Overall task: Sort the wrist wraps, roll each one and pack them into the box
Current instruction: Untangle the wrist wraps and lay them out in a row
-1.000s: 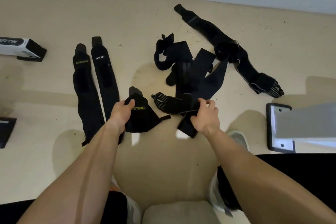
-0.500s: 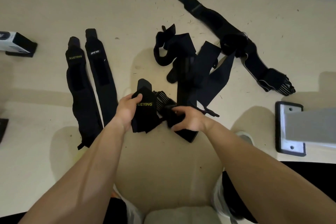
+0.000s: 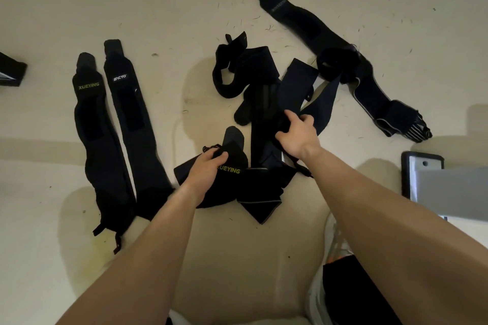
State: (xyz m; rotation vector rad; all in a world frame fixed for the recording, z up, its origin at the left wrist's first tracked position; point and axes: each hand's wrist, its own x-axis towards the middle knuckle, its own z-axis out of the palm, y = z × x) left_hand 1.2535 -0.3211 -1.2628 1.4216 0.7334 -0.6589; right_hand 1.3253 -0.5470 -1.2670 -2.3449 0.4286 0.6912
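Left hand: your left hand [image 3: 208, 166] is down at the near edge of the tangled pile [image 3: 264, 79], fingers and thumb curled round the top of a bunched wrap.
Held wrap [image 3: 232, 179]: black, folded over on itself, yellow XUEYING lettering showing just beside your thumb, its rounded tab end poking up toward the pile.
Right hand: your right hand [image 3: 298, 132] is in the pile's near right side, fingers curled in and pinching a dark strip there; the thumb side is hidden, so how deep the grip goes I cannot tell.
Pile: black wraps crossed over each other on the floor [image 3: 79, 8], one curled into a loop at the far left, flat bands fanning out at the right, a folded grey-edged one at the near end touching the held wrap.
Sorted pair: left of the pile, two long black wraps lie flat side by side and touching, the outer XUEYING wrap [image 3: 97, 134] and the inner NCYO wrap [image 3: 134, 126], label ends away from you, thin loops at the near ends.
Long wrap [image 3: 343, 60]: right of the pile and beyond it, stretched diagonally, with a striped end nearest the right edge; it touches the pile's right band.
Box [image 3: 12, 71]: far left of the pile, dark end only, cut by the frame edge.
Grey plate [image 3: 435, 182]: right of the pile, black-rimmed, well apart from it.
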